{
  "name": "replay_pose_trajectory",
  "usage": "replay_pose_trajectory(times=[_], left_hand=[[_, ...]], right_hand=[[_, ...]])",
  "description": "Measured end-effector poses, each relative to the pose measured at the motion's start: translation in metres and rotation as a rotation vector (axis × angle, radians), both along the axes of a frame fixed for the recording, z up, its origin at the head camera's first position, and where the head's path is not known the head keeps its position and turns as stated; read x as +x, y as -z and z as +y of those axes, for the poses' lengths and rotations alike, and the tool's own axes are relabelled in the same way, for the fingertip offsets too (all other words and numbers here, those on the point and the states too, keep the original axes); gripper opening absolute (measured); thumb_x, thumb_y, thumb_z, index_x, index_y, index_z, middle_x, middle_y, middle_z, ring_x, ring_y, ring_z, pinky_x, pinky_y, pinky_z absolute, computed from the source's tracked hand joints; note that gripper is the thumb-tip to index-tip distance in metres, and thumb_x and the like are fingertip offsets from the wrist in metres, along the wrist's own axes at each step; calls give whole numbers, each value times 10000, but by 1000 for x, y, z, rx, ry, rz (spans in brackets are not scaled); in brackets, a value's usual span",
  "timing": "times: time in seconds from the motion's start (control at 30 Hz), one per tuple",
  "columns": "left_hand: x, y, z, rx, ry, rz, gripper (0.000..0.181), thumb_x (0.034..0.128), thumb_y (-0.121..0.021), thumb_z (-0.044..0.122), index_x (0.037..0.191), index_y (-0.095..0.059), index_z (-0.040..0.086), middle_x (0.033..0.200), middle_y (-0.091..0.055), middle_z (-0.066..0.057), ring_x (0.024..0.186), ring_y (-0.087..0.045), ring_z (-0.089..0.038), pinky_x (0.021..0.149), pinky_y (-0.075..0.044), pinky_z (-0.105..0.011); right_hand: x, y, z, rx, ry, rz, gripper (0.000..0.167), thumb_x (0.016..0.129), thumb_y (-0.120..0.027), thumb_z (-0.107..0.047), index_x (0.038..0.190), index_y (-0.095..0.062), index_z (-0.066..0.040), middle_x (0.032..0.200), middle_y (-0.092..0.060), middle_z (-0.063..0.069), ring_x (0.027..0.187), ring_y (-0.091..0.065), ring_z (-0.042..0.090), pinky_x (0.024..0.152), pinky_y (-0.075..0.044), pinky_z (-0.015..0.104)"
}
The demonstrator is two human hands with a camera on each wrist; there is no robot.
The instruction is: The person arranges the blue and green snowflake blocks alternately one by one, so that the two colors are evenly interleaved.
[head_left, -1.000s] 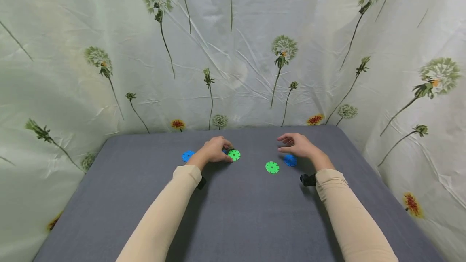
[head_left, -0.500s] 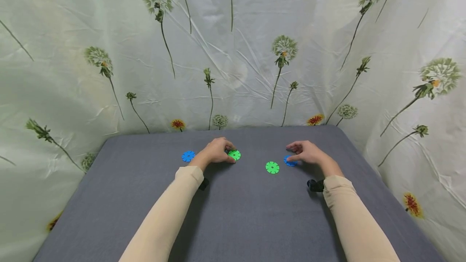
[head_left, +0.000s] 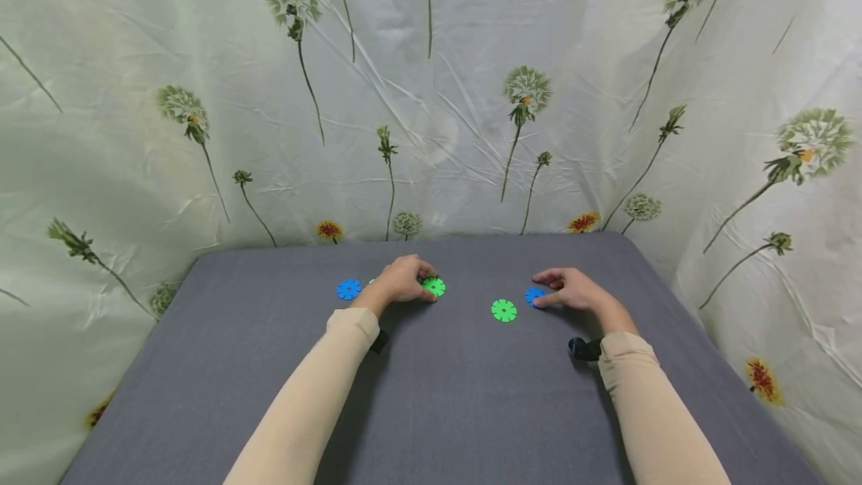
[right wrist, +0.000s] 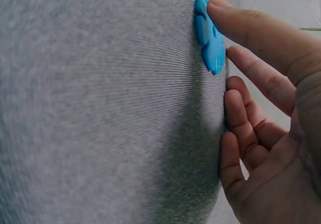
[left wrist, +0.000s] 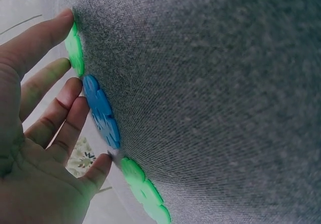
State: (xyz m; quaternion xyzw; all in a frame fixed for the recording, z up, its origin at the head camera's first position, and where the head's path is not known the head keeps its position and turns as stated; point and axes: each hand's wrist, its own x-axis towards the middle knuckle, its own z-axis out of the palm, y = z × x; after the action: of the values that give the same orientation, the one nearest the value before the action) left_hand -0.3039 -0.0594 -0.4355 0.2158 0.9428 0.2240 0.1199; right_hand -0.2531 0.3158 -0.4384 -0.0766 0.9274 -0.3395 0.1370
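Observation:
My left hand (head_left: 399,280) holds a green snowflake building disc (head_left: 435,287) between thumb and index finger, flat on the cloth. The left wrist view shows a blue disc (left wrist: 102,112) and another green disc (left wrist: 145,191) in line beyond it, mostly hidden by the hand from the head. On the right, a blue disc (head_left: 533,296) has the thumb of my right hand (head_left: 578,290) on its near edge. In the head view that index fingertip stays a little apart from the far edge. The other right fingers are loosely bent. A slotted green disc (head_left: 503,310) lies just left of this blue one.
Left of my left wrist lies another blue disc (head_left: 349,290). A grey cloth (head_left: 444,395) covers the table, and a flower-printed curtain (head_left: 458,96) hangs behind and at both sides. Each wrist carries a small black camera (head_left: 584,349).
My right hand has come down and back to the blue disc, and its thumb now touches it. That disc has shifted slightly left. My left hand has moved slightly right around the green disc.

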Motion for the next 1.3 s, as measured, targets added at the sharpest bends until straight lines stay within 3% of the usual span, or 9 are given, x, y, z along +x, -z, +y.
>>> replay_pose_trajectory(times=[0.3,0.93,1.3], left_hand=[[0,3,2,-11,-7,10,423,912,-888,296,1311,-790,198,1289,-681,-85,1245,-643,-283,1102,-480,-568],[4,1,5,41,-41,-6,384,918,-885,248,1284,-802,170,1334,-690,-110,1270,-654,-299,1072,-538,-487],[5,5,6,37,-58,-5,395,916,-886,235,1293,-796,156,1347,-703,-123,1279,-663,-309,1075,-543,-480]], right_hand=[[-2,12,3,-16,35,36,562,933,-857,-239,1405,-680,8,1481,-598,301,1346,-562,470,1127,-463,607],[6,11,4,-23,-3,59,563,921,-867,-244,1395,-682,-3,1484,-568,313,1373,-527,504,1146,-429,648],[6,13,0,-20,17,96,449,900,-879,-191,1265,-728,23,1344,-640,299,1254,-591,475,1079,-469,620]])
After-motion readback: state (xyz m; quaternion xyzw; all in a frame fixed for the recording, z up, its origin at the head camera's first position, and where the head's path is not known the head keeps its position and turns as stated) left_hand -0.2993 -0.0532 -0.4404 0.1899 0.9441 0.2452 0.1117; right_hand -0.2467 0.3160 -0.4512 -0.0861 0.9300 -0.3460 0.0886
